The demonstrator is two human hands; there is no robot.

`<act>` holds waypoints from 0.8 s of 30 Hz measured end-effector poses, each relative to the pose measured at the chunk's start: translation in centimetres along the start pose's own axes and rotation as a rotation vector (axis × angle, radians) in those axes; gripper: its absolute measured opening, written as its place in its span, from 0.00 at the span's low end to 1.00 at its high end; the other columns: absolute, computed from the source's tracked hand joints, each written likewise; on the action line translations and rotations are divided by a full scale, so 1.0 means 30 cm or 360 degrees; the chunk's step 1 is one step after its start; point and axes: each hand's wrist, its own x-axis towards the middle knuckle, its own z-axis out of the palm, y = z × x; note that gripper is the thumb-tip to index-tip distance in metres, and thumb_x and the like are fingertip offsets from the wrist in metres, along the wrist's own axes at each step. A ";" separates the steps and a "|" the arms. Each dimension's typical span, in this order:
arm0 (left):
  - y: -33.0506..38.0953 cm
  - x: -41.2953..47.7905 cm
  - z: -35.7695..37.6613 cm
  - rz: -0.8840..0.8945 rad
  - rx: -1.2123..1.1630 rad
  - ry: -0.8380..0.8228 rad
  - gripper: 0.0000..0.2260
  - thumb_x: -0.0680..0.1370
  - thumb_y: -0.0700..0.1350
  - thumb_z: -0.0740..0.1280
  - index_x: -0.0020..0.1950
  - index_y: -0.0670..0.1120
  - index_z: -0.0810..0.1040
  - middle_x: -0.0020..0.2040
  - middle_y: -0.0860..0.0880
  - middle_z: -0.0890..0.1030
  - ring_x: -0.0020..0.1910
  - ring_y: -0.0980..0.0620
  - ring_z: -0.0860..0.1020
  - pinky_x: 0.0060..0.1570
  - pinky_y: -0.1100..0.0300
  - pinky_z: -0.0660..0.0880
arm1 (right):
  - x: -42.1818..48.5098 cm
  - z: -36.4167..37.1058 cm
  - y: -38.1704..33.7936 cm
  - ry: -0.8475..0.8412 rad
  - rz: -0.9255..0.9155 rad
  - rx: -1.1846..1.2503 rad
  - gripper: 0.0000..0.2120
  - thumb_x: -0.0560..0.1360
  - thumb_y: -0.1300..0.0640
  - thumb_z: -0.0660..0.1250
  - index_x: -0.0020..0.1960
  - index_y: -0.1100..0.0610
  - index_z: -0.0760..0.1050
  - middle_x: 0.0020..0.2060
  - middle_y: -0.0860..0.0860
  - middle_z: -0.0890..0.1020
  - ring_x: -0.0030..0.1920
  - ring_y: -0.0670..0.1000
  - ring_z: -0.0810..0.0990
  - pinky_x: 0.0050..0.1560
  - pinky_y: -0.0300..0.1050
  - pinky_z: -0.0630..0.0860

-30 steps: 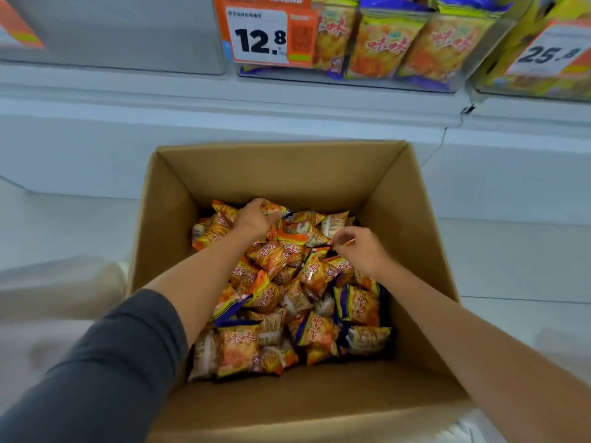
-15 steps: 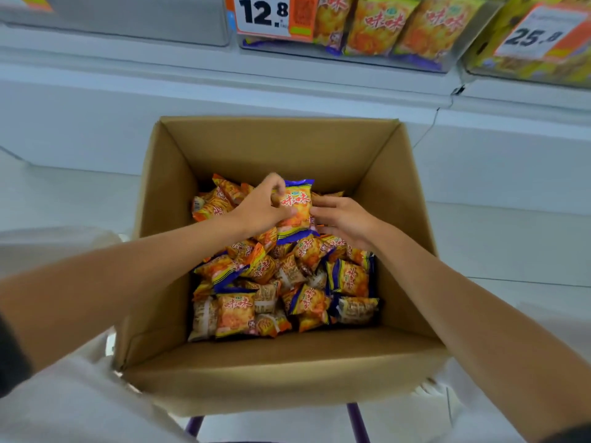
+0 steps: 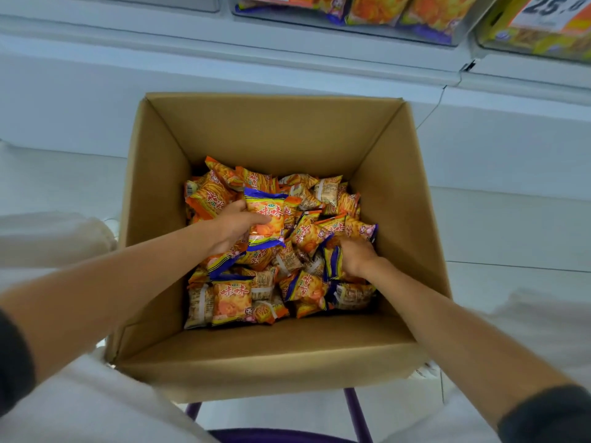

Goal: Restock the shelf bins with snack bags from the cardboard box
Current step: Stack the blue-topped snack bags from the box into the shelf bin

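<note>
An orange snack bag [image 3: 266, 221] with blue sealed ends and red lettering stands upright just above a loose heap of snack bags [image 3: 278, 251] filling the bottom of the open cardboard box [image 3: 275, 135]. The left hand [image 3: 235, 227] pinches this bag by its left edge, thumb across the front. The right hand [image 3: 356, 258] is buried, fingers down, among bags at the heap's right side, curled around one with a blue edge. Above, shelf bins [image 3: 351, 25] hold similar bags.
</note>
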 end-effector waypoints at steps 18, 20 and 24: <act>0.225 -0.094 0.117 0.0158 -0.0370 -0.0543 0.28 0.74 0.65 0.63 0.67 0.50 0.75 0.62 0.45 0.81 0.62 0.46 0.79 0.62 0.44 0.74 | -0.158 -0.392 -0.212 -0.0019 -0.0586 0.2174 0.14 0.79 0.51 0.65 0.61 0.57 0.74 0.50 0.53 0.82 0.47 0.48 0.82 0.38 0.41 0.79; 0.262 -0.113 0.133 0.0308 -0.0204 -0.0457 0.25 0.76 0.62 0.64 0.68 0.49 0.73 0.62 0.46 0.81 0.60 0.48 0.80 0.61 0.46 0.75 | -0.173 -0.433 -0.218 0.0027 -0.0646 0.2168 0.17 0.78 0.50 0.66 0.62 0.57 0.73 0.53 0.54 0.82 0.51 0.51 0.82 0.43 0.42 0.80; 0.367 -0.164 0.141 0.0559 -0.0137 -0.0331 0.23 0.79 0.60 0.62 0.68 0.47 0.73 0.59 0.45 0.83 0.58 0.47 0.81 0.60 0.45 0.76 | -0.233 -0.549 -0.221 0.0020 -0.0798 0.2312 0.32 0.71 0.48 0.72 0.70 0.59 0.68 0.59 0.57 0.80 0.57 0.55 0.80 0.58 0.50 0.77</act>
